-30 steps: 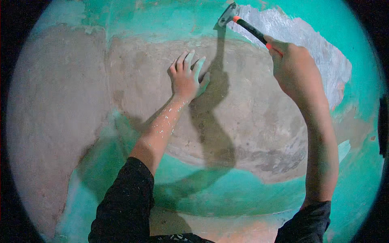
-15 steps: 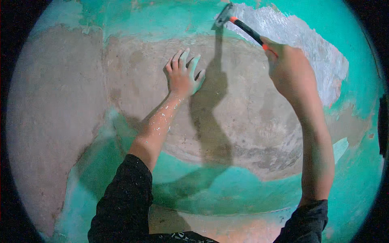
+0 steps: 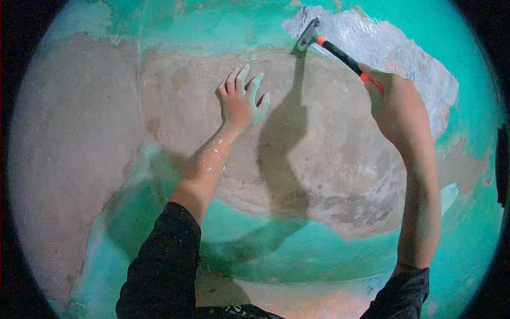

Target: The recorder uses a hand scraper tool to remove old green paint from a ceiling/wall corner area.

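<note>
My right hand [image 3: 398, 103] is wrapped round the black and orange handle of a scraper [image 3: 340, 57]. The scraper's grey metal head lies at the lower left part of a whitish bare patch [image 3: 382, 45] in the green paint. My left hand [image 3: 241, 101] rests on the brownish-grey stripped area of the wall [image 3: 329, 133], its fingers spread and nothing in it. Green dust coats its thumb and some fingers. Small pale flakes stick to my left forearm [image 3: 210, 159].
Green paint [image 3: 297, 250] borders the stripped area below, above and at the right. A greyish bare section [image 3: 74, 149] spans the left side. Shadows of my arms fall across the middle. A dark object [image 3: 502, 165] stands at the right rim.
My right hand and the scraper have moved right and slightly down, so the head now sits over the whitish patch's lower left edge. My left hand has stayed nearly in place.
</note>
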A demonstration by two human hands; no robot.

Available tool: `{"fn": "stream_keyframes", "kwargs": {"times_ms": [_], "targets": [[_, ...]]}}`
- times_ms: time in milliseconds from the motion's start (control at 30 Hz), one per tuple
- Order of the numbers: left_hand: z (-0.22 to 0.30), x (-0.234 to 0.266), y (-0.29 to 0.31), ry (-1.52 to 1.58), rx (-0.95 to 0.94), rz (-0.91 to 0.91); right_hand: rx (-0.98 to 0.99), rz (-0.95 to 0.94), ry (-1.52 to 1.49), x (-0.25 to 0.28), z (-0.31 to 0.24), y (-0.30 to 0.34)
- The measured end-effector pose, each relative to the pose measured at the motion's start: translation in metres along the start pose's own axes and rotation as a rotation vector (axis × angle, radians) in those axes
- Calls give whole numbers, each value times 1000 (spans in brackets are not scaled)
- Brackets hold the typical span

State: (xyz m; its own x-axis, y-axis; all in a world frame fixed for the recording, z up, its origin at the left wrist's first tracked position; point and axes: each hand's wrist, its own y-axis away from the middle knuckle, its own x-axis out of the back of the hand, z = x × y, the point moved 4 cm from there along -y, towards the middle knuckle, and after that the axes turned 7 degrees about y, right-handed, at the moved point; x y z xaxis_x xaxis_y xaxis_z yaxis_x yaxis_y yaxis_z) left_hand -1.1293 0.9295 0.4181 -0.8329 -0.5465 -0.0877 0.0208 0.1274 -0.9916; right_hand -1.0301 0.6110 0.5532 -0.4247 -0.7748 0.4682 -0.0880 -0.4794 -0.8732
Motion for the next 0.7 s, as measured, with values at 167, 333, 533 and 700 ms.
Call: {"fn": "stream_keyframes", "kwargs": {"times_ms": [167,333,533,700], "targets": [[3,-2,-1,5,-4,7,-26,-62,32,3,0,-1],[2,-1,-2,-7,-15,14,-80,-38,18,-5,-2,-5],[3,-1,1,19,-13,17,-58,-66,76,10,-4,16],[4,-2,0,2,-1,10,-28,-31,70,4,13,17]]}}
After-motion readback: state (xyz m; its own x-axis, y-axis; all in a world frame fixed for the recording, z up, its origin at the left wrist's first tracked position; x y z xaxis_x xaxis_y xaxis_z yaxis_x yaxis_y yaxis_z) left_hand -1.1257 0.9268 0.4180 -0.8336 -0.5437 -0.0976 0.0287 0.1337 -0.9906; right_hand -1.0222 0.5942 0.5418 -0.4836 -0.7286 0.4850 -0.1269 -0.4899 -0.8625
